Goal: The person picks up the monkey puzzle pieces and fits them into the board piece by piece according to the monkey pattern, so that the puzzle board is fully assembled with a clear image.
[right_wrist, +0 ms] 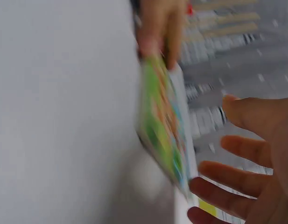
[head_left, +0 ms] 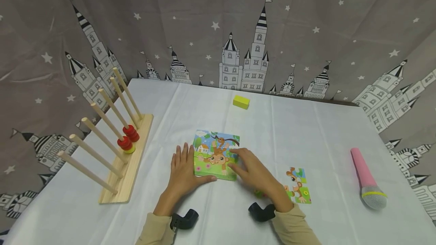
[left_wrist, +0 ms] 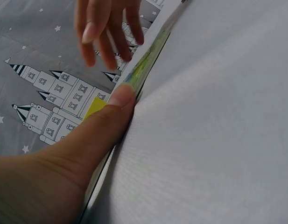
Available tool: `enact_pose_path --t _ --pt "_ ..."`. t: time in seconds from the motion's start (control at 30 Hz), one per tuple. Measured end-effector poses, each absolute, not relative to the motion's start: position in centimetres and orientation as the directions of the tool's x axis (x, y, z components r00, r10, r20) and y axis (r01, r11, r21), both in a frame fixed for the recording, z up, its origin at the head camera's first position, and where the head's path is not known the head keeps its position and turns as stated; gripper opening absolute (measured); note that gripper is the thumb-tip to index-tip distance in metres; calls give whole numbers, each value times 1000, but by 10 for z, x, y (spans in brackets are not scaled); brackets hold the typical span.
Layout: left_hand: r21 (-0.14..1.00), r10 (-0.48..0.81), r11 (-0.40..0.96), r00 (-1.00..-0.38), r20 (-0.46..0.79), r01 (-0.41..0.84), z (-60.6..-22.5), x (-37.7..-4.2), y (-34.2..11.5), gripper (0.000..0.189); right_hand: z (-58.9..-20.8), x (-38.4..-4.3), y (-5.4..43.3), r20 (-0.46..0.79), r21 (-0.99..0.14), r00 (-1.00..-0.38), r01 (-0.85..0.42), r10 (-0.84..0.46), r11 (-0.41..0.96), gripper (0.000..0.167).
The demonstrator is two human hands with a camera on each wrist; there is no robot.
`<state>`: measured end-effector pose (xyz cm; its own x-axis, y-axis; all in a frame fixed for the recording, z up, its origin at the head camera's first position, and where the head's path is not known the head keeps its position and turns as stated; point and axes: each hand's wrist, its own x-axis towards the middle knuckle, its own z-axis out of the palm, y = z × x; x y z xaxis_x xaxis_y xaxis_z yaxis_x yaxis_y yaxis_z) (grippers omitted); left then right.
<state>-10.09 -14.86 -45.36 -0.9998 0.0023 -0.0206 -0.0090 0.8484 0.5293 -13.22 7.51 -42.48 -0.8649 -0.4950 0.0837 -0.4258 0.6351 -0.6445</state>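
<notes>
A square jigsaw puzzle (head_left: 214,167) with a monkey picture lies flat at the middle of the table. My left hand (head_left: 184,169) rests at its left side, fingers straight and pointing away, the thumb along the near edge. In the left wrist view that thumb (left_wrist: 94,130) lies against the puzzle's edge. Over the right side of the puzzle reaches my right hand (head_left: 257,171), its fingers spread. Nothing is between those fingers (right_wrist: 232,179) in the right wrist view. Several joined puzzle pieces (head_left: 298,190) lie right of my right wrist, and a green piece (head_left: 259,193) is partly hidden under it.
On the left stands a wooden peg rack (head_left: 136,173) with red rings (head_left: 131,133) and a yellow ring (head_left: 130,149). Behind the puzzle sits a yellow block (head_left: 241,101). A pink microphone (head_left: 366,177) lies far right. A grey castle-print curtain (head_left: 190,18) borders the back.
</notes>
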Motion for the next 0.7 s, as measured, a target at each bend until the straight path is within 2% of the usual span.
enact_pose_path --t 0.13,0.3,0.7 --pt "535 -2 845 -1000 -25 -15 -453 -101 -148 122 -424 -140 107 70 -672 -905 -354 -420 651 39" --pt "545 -3 839 -1000 -22 -14 -453 -101 -148 121 -429 -145 151 87 -642 -937 -312 -338 700 35" --pt "541 0 841 -1000 -26 -14 -452 -101 -147 121 -428 -135 239 -3 -587 -993 -93 -117 804 40"
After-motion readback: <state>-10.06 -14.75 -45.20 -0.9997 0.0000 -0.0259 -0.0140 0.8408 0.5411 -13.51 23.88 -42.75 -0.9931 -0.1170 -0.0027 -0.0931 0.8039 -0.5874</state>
